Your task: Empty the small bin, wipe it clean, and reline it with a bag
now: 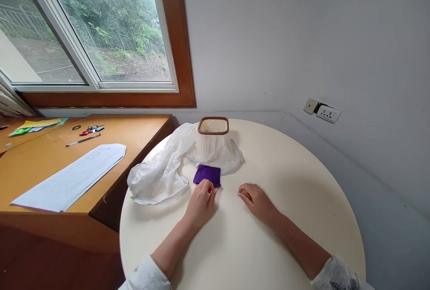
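My left hand (202, 201) rests on the round table with its fingers curled in, at the near edge of a folded purple cloth (207, 173). Its fingertips overlap that edge in view; whether they touch the cloth I cannot tell. I see nothing held in it. To the right, my right hand (255, 200) lies on the bare tabletop, fingers closed and apart from any object. Behind the cloth stands a small bin (213, 144) with a brown rim, its side wrapped in a translucent white plastic bag. Another crumpled white plastic bag (161, 173) spreads out left of the cloth.
The round cream table (302, 200) stands against the wall. A wooden desk (141, 124) adjoins it on the left, bearing paper sheets (74, 175), a pen (83, 140) and keys (92, 129). A wall socket (328, 113) is at the right.
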{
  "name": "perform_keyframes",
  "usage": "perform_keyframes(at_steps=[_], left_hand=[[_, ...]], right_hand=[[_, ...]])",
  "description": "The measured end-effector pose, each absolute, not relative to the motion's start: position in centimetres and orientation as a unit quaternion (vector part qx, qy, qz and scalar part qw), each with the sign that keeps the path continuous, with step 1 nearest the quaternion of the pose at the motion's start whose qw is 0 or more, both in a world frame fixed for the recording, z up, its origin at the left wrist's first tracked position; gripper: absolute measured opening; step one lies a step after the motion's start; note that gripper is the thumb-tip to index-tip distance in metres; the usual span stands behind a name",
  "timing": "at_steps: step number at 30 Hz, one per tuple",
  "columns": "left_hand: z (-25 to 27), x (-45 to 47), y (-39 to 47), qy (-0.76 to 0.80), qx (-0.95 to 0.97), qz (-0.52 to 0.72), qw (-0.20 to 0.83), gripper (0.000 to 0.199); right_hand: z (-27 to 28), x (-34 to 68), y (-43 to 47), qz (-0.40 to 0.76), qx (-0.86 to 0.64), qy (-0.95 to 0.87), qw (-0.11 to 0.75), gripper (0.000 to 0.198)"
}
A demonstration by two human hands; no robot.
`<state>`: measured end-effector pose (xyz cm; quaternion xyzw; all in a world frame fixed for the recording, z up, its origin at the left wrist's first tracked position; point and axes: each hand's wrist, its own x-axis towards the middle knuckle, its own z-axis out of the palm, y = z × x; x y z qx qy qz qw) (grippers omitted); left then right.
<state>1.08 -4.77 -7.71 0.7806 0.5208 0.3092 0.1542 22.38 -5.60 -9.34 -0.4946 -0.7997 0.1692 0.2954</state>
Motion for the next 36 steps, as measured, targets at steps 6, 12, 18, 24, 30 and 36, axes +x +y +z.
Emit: perform_keyframes(at_steps=[6, 12, 18, 24, 30, 36], left_hand=[[-7.3, 0.5, -7.0, 0.482, 0.827, 0.250, 0.148, 0.016], [-7.6, -0.9, -8.9, 0.388, 0.893, 0.194, 0.121, 0.045], [-7.8, -1.2, -9.0, 0.371, 0.918, 0.096, 0.101, 0.061], [-7.9, -1.1, -8.9, 0.366, 0.922, 0.088, 0.095, 0.063], [-8.0, -1.1, -8.8, 0.365, 0.921, 0.101, 0.088, 0.063], [-8.0, -1.2, -8.8, 0.361, 0.924, 0.101, 0.081, 0.064]], right_hand=[[-8.9, 23.0, -8.5, 0.118, -0.467, -0.840, 0.251, 0.023], [-8.8, 23.7, -11.0, 0.103, -0.470, -0.863, 0.157, 0.045], [-8.5, 23.7, -11.2, 0.126, -0.467, -0.870, 0.092, 0.053], [-8.5, 23.6, -11.1, 0.126, -0.464, -0.872, 0.095, 0.053], [-8.4, 23.6, -11.0, 0.129, -0.462, -0.871, 0.101, 0.053], [-8.4, 23.5, -10.9, 0.134, -0.463, -0.871, 0.093, 0.053]])
